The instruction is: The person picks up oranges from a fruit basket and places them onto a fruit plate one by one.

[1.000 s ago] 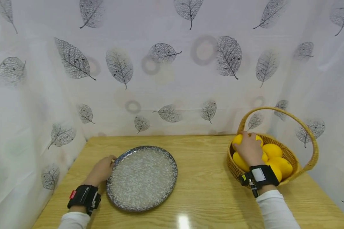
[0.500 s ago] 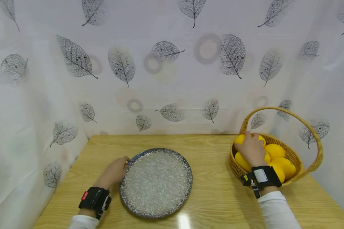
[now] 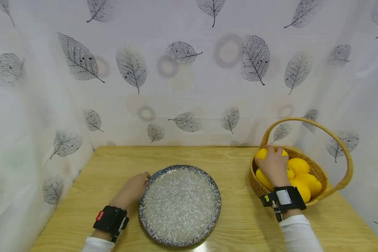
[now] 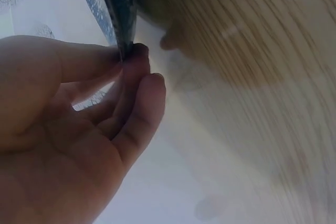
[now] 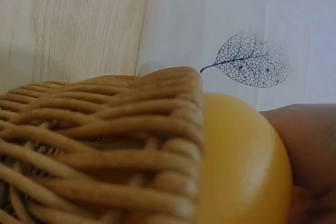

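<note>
A round speckled grey plate (image 3: 180, 206) with a dark rim is in the middle of the head view. My left hand (image 3: 133, 190) pinches its left rim between thumb and fingers; the left wrist view shows the plate's edge (image 4: 119, 14) held in the fingertips. Whether its far side touches the table cannot be told. At the right, my right hand (image 3: 274, 166) reaches into a wicker basket (image 3: 255, 182) and grips a yellow fruit (image 3: 261, 154) at its left end. In the right wrist view, that smooth fruit (image 5: 239, 161) bulges beyond the woven rim, with part of the hand behind it.
Several more yellow fruits (image 3: 308, 183) lie in the basket, under its tall arched handle (image 3: 334, 140). Both stand on a light wooden table (image 3: 233, 161). A pale curtain with leaf prints (image 3: 182, 87) closes off the back and sides.
The plate has moved right and a little nearer, with my left hand still pinching its rim. My right hand stays on the fruit in the basket.
</note>
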A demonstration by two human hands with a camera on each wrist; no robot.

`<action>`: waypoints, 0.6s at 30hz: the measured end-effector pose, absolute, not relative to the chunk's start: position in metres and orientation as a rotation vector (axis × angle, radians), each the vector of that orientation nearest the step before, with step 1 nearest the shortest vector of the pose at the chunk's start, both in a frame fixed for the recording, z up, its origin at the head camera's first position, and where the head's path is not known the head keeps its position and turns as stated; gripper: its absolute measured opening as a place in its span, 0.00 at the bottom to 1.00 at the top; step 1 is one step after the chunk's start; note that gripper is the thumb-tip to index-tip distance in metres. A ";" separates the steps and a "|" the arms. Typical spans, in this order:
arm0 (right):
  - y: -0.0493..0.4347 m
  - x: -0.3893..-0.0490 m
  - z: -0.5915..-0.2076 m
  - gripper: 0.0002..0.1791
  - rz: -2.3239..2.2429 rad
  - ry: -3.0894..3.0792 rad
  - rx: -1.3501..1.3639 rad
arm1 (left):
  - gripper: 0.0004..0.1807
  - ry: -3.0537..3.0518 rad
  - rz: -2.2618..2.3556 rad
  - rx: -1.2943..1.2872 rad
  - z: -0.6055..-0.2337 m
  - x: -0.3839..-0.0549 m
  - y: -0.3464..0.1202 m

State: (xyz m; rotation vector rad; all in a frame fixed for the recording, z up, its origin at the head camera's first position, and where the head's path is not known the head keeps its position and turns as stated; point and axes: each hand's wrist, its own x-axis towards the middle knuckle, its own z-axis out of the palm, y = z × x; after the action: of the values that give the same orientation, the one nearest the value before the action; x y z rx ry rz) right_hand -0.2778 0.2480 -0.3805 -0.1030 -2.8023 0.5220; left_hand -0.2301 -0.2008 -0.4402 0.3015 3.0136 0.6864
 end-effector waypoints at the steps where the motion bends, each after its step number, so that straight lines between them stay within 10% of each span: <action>1: 0.247 -0.277 -0.381 0.33 0.515 -2.798 -0.105 | 0.10 3.018 0.683 0.300 -0.441 -0.230 -0.199; 18: 0.234 -0.260 -0.387 0.31 0.497 -2.732 -0.080 | 0.10 2.833 0.827 0.250 -0.437 -0.221 -0.162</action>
State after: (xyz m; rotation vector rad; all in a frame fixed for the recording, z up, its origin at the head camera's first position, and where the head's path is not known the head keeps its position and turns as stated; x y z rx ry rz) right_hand -0.2598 0.2342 -0.3869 -0.0796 -2.7323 0.4965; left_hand -0.2211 -0.1615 -0.4370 0.2497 2.8333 0.8268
